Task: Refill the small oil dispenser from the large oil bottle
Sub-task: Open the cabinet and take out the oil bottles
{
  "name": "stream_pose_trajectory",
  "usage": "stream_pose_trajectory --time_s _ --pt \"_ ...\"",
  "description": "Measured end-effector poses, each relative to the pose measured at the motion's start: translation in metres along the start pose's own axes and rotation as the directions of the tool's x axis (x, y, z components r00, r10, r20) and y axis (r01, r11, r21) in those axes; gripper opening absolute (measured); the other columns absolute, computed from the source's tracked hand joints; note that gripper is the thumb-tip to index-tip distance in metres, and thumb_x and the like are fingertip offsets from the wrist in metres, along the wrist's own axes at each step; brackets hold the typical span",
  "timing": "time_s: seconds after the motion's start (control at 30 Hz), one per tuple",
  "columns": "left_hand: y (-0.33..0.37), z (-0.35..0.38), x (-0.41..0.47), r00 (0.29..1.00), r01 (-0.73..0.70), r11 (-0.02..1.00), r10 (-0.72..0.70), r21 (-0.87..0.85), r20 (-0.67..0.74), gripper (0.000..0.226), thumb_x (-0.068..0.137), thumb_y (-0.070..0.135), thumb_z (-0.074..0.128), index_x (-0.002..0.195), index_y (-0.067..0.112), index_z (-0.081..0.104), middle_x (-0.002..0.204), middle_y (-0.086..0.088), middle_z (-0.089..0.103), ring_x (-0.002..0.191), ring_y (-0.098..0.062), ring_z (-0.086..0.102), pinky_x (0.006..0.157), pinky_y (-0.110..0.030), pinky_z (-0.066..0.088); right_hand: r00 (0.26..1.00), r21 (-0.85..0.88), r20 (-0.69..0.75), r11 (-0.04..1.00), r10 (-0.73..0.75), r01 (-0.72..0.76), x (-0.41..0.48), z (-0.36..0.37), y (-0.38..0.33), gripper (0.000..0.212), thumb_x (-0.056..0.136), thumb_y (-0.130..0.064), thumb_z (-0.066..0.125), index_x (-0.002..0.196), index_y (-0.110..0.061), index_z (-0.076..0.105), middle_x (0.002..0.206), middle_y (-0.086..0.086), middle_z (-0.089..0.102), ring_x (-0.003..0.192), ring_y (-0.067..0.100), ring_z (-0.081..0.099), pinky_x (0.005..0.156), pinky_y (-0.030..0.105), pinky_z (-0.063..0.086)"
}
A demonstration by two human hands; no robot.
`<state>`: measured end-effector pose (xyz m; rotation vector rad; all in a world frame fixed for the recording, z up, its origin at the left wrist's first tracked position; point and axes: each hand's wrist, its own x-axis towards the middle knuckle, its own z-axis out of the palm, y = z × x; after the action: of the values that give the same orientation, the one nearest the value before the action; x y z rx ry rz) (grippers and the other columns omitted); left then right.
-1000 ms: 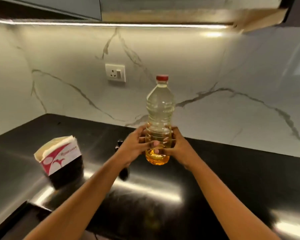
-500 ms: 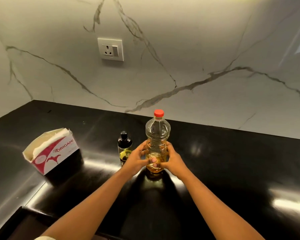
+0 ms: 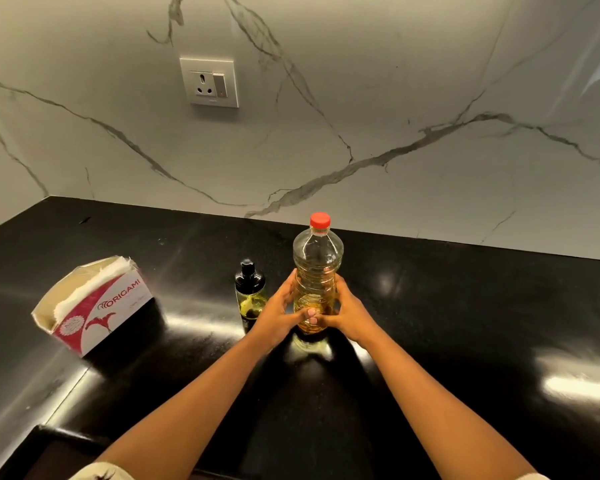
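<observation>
Standing upright on the black counter (image 3: 465,306), the large oil bottle (image 3: 317,271) is clasped low down by the left hand (image 3: 279,315) and right hand (image 3: 347,315), fingers wrapped and pressed around it. Its red cap (image 3: 320,220) is still on. The small dispenser (image 3: 250,292) stands just beside it, capped. Both need opening before any pour, I judge.

Both forearms are extending forward over the worktop, converging. The left hand (image 3: 280,311) and right hand (image 3: 347,311) are curling inward, palms facing, thumbs nearly meeting in front.
</observation>
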<state>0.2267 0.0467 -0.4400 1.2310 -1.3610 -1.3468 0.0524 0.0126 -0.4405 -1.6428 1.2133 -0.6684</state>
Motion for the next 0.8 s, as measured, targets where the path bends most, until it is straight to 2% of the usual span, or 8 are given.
stream_pose_trajectory --time_s 0.1,0.17,0.23,0.3,0.43,0.57,0.67,0.8 --pt "0.0 0.002 -0.012 0.997 0.027 0.997 -0.022 0.068 -0.07 0.092 0.078 0.01 0.075 0.152 0.018 0.02 0.151 0.003 0.036 0.139 -0.01 0.034 0.112 -0.028 0.033 1.0 -0.055 0.005 0.998 -0.014 0.014 -0.01 -0.005 -0.005 0.113 0.063 -0.029 0.086 0.149 -0.032 0.011 0.15 -0.001 0.032 0.137 0.014 0.032 0.113 0.039 0.03" --pt "0.006 0.006 -0.03 0.984 0.051 0.995 -0.035 0.089 -0.173 0.079 0.081 0.008 0.072 0.148 0.015 0.03 0.15 -0.002 0.038 0.139 -0.018 0.036 0.112 -0.036 0.034 0.996 -0.127 -0.087 0.992 0.001 -0.012 -0.024 -0.008 -0.01 0.109 0.068 -0.027 0.083 0.15 -0.029 0.011 0.152 0.002 0.028 0.139 0.017 0.03 0.113 0.039 0.029" --pt "0.017 0.008 -0.056 0.962 0.038 0.996 -0.015 0.079 -0.274 0.057 0.084 0.009 0.07 0.136 0.017 0.047 0.14 -0.005 0.051 0.129 -0.022 0.049 0.106 -0.04 0.042 0.971 -0.204 -0.229 0.979 -0.063 0.015 -0.045 -0.014 -0.02 0.084 0.076 -0.022 0.076 0.146 -0.021 0.029 0.143 0.003 0.04 0.132 0.018 0.04 0.105 0.031 0.035" --pt "0.037 0.01 -0.088 0.935 -0.039 0.997 0.061 0.069 -0.348 0.038 0.086 0.009 0.068 0.12 0.022 0.059 0.126 -0.007 0.062 0.114 -0.022 0.061 0.095 -0.037 0.049 0.917 -0.277 -0.322 0.95 -0.235 0.146 -0.071 -0.023 -0.042 0.052 0.081 -0.021 0.071 0.13 -0.017 0.052 0.126 0.001 0.054 0.118 0.016 0.051 0.095 0.025 0.042" --pt "0.104 0.016 -0.159 0.837 -0.229 0.957 0.287 0.177 -0.466 0.025 0.087 0.01 0.065 0.11 0.021 0.065 0.108 0.003 0.071 0.1 -0.01 0.067 0.083 -0.019 0.052 0.799 -0.364 -0.304 0.839 -0.518 0.405 -0.111 -0.034 -0.108 0.024 0.083 -0.02 0.069 0.106 -0.019 0.064 0.103 -0.005 0.06 0.097 0.01 0.056 0.083 0.023 0.046" --pt "0.186 0.016 -0.231 0.598 -0.387 0.834 0.551 0.393 -0.581 0.02 0.088 0.013 0.063 0.105 0.02 0.068 0.102 0.009 0.071 0.098 -0.002 0.066 0.079 -0.01 0.048 0.645 -0.405 -0.207 0.665 -0.736 0.628 -0.148 -0.032 -0.199 0.017 0.085 -0.022 0.066 0.102 -0.024 0.066 0.102 -0.015 0.054 0.097 0.0 0.048 0.08 0.003 0.032" --pt "0.24 0.007 -0.284 0.385 -0.419 0.711 0.702 0.564 -0.599 0.016 0.09 0.015 0.063 0.105 0.019 0.068 0.106 0.01 0.07 0.1 -0.002 0.064 0.082 -0.012 0.048 0.471 -0.393 -0.146 0.488 -0.87 0.78 -0.17 -0.021 -0.266 0.016 0.086 -0.027 0.065 0.102 -0.024 0.068 0.107 -0.008 0.061 0.105 0.01 0.053 0.084 0.017 0.04" --pt "0.296 -0.013 -0.337 -0.056 -0.329 0.463 0.861 0.823 -0.506 0.02 0.092 0.009 0.058 0.112 0.009 0.062 0.116 0.001 0.065 0.112 -0.007 0.059 0.092 -0.017 0.044 0.28 -0.395 -0.074 0.286 -0.957 0.873 -0.187 -0.001 -0.349 0.025 0.087 -0.036 0.057 0.104 -0.022 0.068 0.109 -0.004 0.063 0.106 0.014 0.055 0.087 0.029 0.046"
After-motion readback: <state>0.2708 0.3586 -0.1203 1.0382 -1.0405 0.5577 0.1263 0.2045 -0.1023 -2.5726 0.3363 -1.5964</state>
